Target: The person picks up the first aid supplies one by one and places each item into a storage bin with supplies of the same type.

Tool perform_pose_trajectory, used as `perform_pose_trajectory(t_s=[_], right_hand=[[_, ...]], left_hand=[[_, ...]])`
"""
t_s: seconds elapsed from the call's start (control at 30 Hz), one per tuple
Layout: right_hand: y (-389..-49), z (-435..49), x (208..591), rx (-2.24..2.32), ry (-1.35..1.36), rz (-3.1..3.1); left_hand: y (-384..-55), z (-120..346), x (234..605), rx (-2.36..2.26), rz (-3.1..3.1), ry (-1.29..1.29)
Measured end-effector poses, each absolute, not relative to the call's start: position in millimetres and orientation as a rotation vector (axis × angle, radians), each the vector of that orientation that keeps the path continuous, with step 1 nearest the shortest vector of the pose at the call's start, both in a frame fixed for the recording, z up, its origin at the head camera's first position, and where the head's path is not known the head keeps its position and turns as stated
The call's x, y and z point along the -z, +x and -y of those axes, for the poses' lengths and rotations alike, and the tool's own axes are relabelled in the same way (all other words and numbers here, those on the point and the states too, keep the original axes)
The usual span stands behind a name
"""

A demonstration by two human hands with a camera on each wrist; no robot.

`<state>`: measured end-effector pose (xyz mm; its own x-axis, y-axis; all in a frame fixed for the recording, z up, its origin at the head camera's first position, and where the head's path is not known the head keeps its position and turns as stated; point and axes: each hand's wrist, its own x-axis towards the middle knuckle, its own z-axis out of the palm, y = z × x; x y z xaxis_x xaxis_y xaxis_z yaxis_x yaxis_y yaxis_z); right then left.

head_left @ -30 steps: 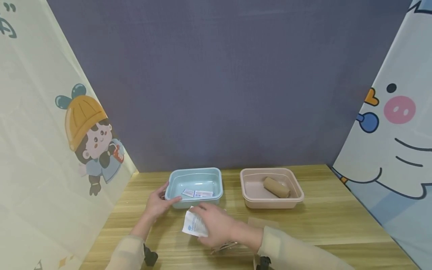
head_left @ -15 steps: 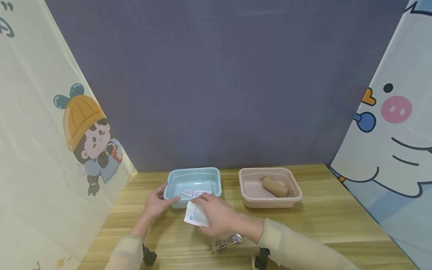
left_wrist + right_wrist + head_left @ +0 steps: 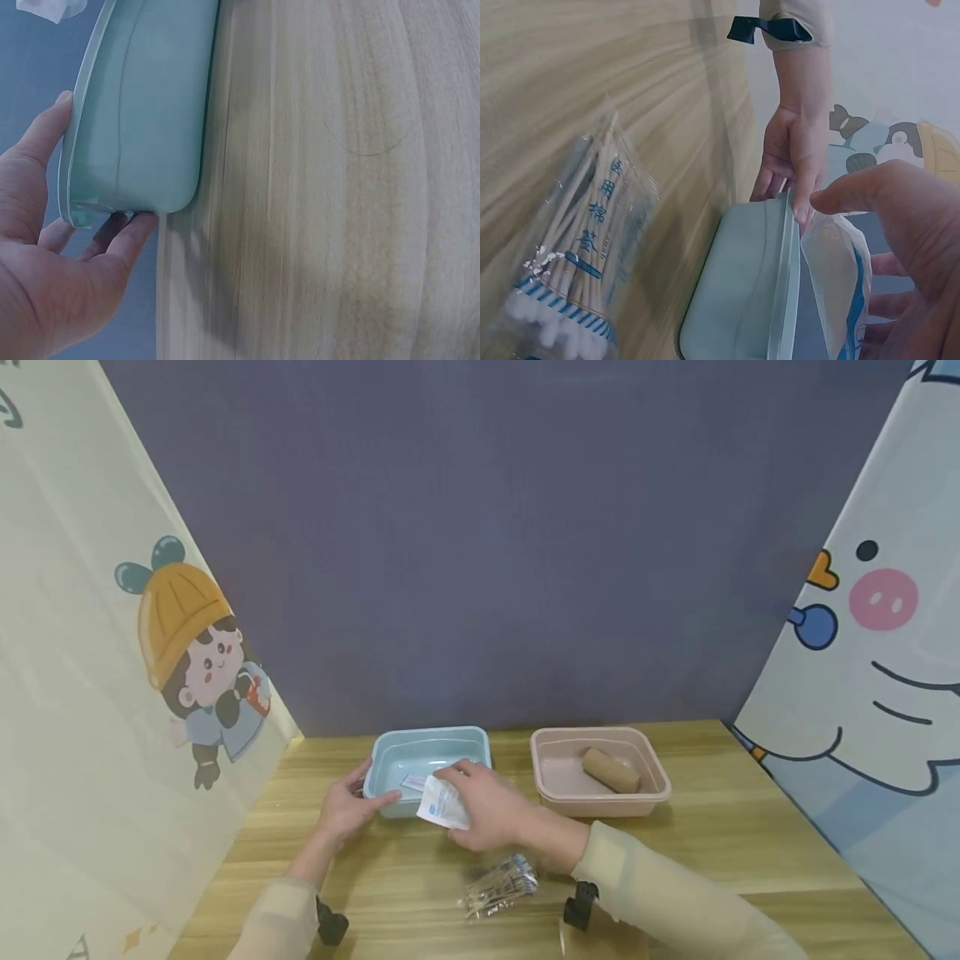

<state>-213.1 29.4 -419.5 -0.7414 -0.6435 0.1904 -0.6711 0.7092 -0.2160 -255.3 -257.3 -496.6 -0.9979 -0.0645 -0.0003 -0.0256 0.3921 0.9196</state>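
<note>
In the head view, a light blue plastic tub (image 3: 431, 742) stands at the back left of the table. My left hand (image 3: 348, 810) holds its left end, thumb on the rim and fingers against the side wall, as the left wrist view shows too. My right hand (image 3: 491, 810) grips a white packet (image 3: 444, 803) with blue print, over the tub's front rim. Inside lies a small white packet (image 3: 413, 782), partly hidden by the held one. A clear bag of cotton swabs (image 3: 577, 255) lies on the table below my right hand.
To the right stands a pink plastic tub (image 3: 581, 742) holding a brown roll (image 3: 611, 770). A flat brown piece (image 3: 603, 941) lies at the front edge of view, partly under my right sleeve. A dark panel (image 3: 465, 568) rises behind the table.
My right hand has moved up and forward with the white packet, from in front of the blue tub to over its rim. The cotton swab bag has come into full view. My left hand stays put.
</note>
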Motion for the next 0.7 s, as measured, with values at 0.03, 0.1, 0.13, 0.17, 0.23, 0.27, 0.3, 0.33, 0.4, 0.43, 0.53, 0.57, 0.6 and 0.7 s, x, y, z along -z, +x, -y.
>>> perform_pose_trajectory(t_s=[0.03, 0.1, 0.13, 0.17, 0.23, 0.27, 0.3, 0.33, 0.4, 0.43, 0.53, 0.57, 0.6, 0.7], right_hand=[[-215, -30, 419, -0.42, 1.084, 2.803], [-218, -31, 417, -0.413, 1.083, 2.791], [-220, -31, 416, -0.411, 1.081, 2.787], [-221, -32, 415, -0.408, 1.082, 2.781], [-223, -32, 413, -0.4, 1.079, 2.778], [-224, -32, 412, -0.398, 1.078, 2.782], [-225, -33, 412, -0.397, 1.074, 2.787], [-226, -33, 412, -0.397, 1.072, 2.792], [-227, -33, 412, -0.407, 1.071, 2.8], [-228, -33, 412, -0.408, 1.068, 2.801], [-232, -34, 412, -0.424, 1.067, 2.792], [-233, -34, 412, -0.433, 1.065, 2.79], [-235, -34, 413, -0.436, 1.062, 2.786], [-239, -35, 414, -0.45, 1.048, 2.788]], left_hand=[[-256, 257, 496, 1.708, 2.591, 0.087], [-257, 256, 495, 1.707, 2.592, 0.093], [-257, 256, 494, 1.708, 2.591, 0.097], [-257, 256, 493, 1.709, 2.592, 0.094], [-258, 256, 491, 1.718, 2.59, 0.102], [-258, 256, 491, 1.727, 2.586, 0.104], [-258, 256, 491, 1.735, 2.582, 0.1], [-258, 256, 491, 1.741, 2.579, 0.098], [-258, 257, 492, 1.748, 2.575, 0.097], [-257, 256, 492, 1.749, 2.574, 0.097], [-257, 257, 492, 1.748, 2.576, 0.096], [-257, 256, 492, 1.748, 2.577, 0.098], [-257, 256, 492, 1.747, 2.579, 0.101], [-256, 256, 493, 1.735, 2.588, 0.108]])
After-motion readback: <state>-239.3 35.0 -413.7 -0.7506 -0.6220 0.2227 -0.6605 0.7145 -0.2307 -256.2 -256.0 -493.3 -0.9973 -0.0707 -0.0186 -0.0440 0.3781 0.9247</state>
